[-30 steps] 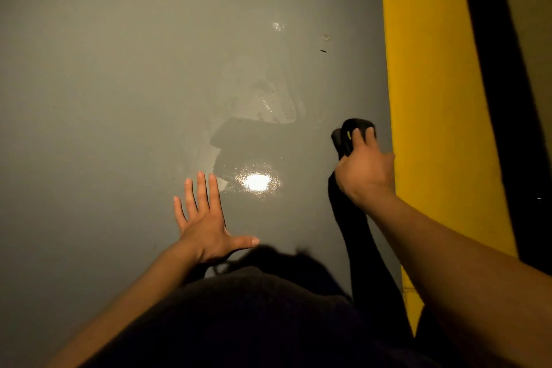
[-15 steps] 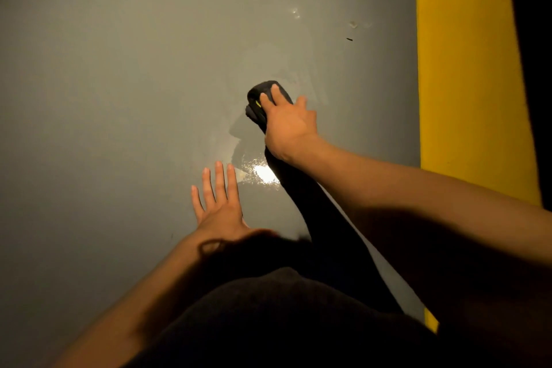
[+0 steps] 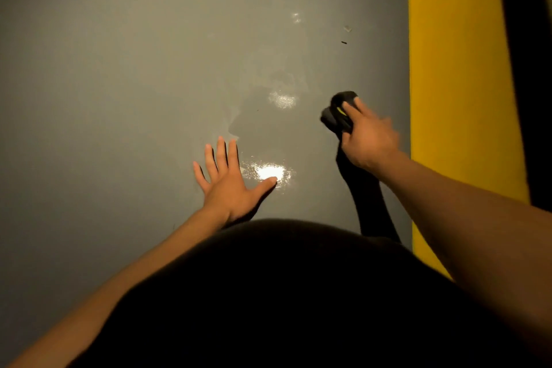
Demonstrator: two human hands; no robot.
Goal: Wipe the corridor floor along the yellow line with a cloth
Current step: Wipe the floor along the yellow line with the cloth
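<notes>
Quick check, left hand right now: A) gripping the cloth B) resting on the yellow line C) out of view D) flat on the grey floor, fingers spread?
D: the left hand lies open on the grey floor with fingers spread, while the right hand grips the dark cloth beside the yellow line.

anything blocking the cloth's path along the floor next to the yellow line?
Nothing large. The right hand grips the dark cloth on the grey floor just left of the yellow line. Ahead lie only two small bits of debris. The left hand rests flat on the floor, off to the side.
</notes>
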